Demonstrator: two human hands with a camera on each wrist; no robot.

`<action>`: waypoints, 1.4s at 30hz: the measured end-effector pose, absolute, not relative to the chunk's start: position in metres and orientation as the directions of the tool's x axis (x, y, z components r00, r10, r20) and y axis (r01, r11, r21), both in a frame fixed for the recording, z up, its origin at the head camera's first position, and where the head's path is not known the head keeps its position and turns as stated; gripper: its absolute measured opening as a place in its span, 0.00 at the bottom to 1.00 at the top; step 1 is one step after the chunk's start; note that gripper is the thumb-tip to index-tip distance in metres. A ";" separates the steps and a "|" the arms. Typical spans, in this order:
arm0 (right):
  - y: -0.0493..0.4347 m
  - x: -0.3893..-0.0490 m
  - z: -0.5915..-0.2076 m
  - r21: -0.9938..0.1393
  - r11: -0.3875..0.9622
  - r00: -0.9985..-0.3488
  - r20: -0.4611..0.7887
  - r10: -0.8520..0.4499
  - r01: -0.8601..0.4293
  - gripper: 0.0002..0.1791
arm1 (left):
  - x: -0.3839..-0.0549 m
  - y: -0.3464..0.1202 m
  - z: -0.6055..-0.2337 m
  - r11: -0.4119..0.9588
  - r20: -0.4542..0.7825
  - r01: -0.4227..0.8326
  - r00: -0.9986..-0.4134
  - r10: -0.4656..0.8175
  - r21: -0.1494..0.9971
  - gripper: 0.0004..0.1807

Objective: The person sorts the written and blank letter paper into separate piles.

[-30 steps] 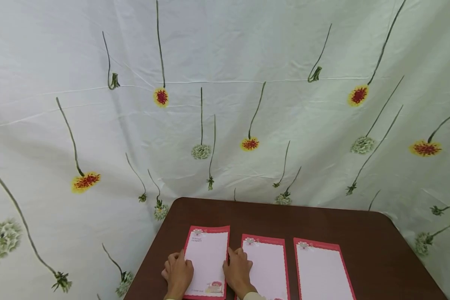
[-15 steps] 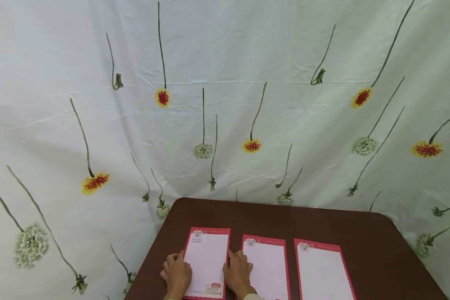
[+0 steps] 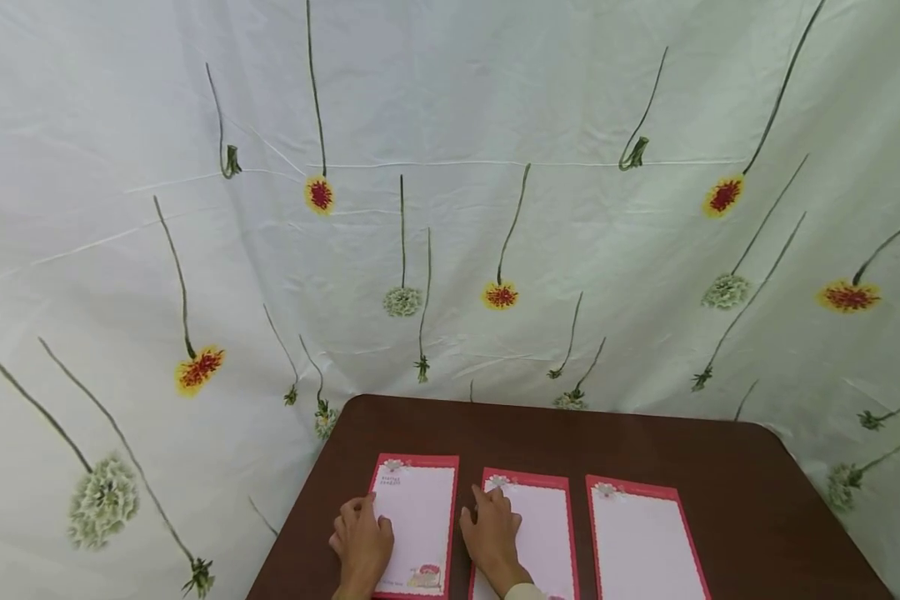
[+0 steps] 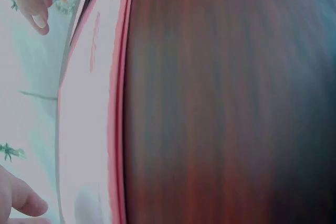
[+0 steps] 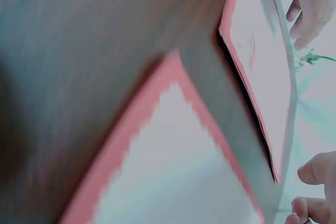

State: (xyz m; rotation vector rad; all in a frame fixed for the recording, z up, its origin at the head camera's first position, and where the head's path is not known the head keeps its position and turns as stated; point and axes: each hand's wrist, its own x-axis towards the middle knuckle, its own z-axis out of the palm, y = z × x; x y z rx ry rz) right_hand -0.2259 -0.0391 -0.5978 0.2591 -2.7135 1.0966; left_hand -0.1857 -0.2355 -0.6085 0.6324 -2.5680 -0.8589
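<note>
In the head view, three notepads with red-pink borders and white pages lie in a row on a dark brown table. My left hand (image 3: 363, 546) rests at the left edge of the left notepad (image 3: 423, 529), its fingertips along that edge and its thumb over the page. This notepad bears small print at the top and a drawing at the lower right. My right hand (image 3: 492, 537) is over the left side of the middle notepad (image 3: 543, 533), fingers loosely bent and holding nothing; whether it touches the page I cannot tell. The right notepad (image 3: 641, 542) lies apart from both hands.
The brown table (image 3: 570, 433) has rounded far corners. Behind it hangs a white curtain (image 3: 450, 108) printed with flowers on long stems. Strips of bare tabletop separate the notepads.
My right hand has left the right edge of the left notepad and moved up and right, over the middle notepad. My left hand has shifted slightly right, staying at its notepad.
</note>
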 end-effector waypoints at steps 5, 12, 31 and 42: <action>-0.016 -0.231 -0.595 -0.635 0.739 -0.953 0.302 -0.031 -0.225 0.23 | -0.191 -0.220 -0.605 0.747 0.260 -0.213 -0.849 -0.461 0.630 0.23; 0.018 -0.232 -0.595 -0.604 0.778 -0.949 0.313 0.031 -0.174 0.24 | -0.197 -0.192 -0.605 0.773 0.292 -0.124 -0.879 -0.376 0.623 0.20; 0.091 -0.221 -0.603 -0.551 0.834 -0.968 0.216 0.126 -0.015 0.28 | -0.190 -0.136 -0.607 0.797 0.231 0.055 -0.967 -0.108 0.602 0.19; 0.099 -0.213 -0.613 -0.500 0.865 -0.975 0.165 0.148 0.047 0.26 | -0.192 -0.122 -0.614 0.807 0.146 0.036 -0.987 -0.062 0.589 0.20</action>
